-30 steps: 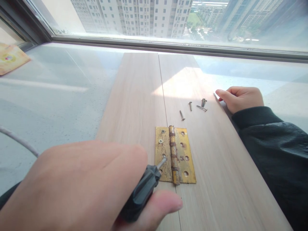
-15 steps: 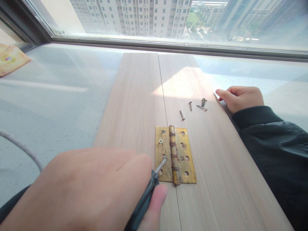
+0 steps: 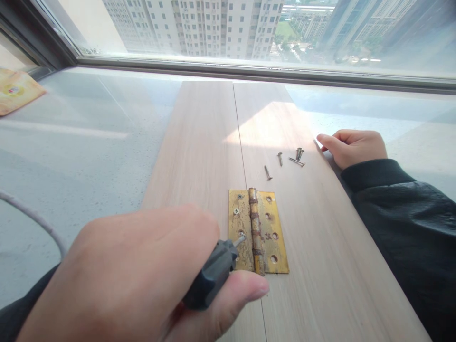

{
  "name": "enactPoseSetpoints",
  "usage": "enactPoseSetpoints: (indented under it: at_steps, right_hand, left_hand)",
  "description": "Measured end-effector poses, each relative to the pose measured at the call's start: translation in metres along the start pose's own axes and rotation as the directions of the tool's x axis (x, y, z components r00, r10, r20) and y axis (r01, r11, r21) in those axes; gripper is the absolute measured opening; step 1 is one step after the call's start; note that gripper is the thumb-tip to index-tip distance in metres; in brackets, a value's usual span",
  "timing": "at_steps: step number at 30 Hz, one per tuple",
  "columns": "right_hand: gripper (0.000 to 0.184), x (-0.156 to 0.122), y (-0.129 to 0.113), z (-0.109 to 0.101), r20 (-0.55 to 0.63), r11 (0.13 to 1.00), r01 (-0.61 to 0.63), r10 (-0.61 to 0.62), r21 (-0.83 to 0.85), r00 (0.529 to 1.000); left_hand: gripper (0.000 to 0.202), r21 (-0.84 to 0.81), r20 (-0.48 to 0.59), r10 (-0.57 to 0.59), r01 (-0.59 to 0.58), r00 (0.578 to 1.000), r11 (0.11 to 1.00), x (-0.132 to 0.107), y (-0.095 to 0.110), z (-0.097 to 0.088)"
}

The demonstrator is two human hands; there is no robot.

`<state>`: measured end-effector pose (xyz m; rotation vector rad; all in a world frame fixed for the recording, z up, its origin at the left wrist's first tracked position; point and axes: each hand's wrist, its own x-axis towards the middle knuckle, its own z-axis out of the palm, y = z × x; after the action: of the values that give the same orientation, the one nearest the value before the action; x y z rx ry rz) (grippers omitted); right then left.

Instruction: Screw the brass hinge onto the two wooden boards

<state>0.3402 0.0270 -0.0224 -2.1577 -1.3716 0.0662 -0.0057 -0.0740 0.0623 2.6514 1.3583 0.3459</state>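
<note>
Left hand [image 3: 138,266] wrapped round screwdriver [image 3: 212,273], tip on hinge [image 3: 255,223]; I'd square the shaft, press firmly, turn slowly; right hand [image 3: 358,148] curled at board [image 3: 317,228] edge, can't tell if gripping

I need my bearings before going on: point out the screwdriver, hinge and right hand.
Screwdriver [image 3: 212,275], head view: on its dark handle.
Hinge [image 3: 255,227], head view: on the barrel between its leaves.
Right hand [image 3: 359,146], head view: on the back of the hand.

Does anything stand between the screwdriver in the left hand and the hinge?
Nothing visible does: the screwdriver in the left hand has its tip at the hinge. The loose screws lie beyond it, off this path.
</note>
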Motion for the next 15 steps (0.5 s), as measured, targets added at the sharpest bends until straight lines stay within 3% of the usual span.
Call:
enactPoseSetpoints:
  at_steps: [3,6,11,15]
  right_hand:
    - [0.026,-0.001,0.0,0.0,0.008,1.0,0.007,-0.007,-0.001,1.0]
    - [0.027,-0.003,-0.001,-0.002,0.024,0.999,0.032,-0.032,-0.006,0.999]
    - [0.033,-0.008,0.001,-0.006,0.045,0.994,0.109,-0.11,0.018,0.993]
    - [0.03,-0.012,-0.008,-0.011,0.01,0.973,0.192,-0.195,0.13,0.981]
  left_hand:
    - [0.055,-0.036,-0.06,-0.005,0.003,0.998,0.999,0.001,-0.004,0.006]
    - [0.043,-0.089,-0.139,0.065,-0.078,0.988,0.993,0.002,-0.01,0.011]
    - [0.026,-0.2,-0.131,0.105,-0.13,0.986,0.971,0.006,-0.014,0.014]
    - [0.018,-0.233,-0.154,0.129,-0.163,0.98,0.959,0.011,-0.015,0.008]
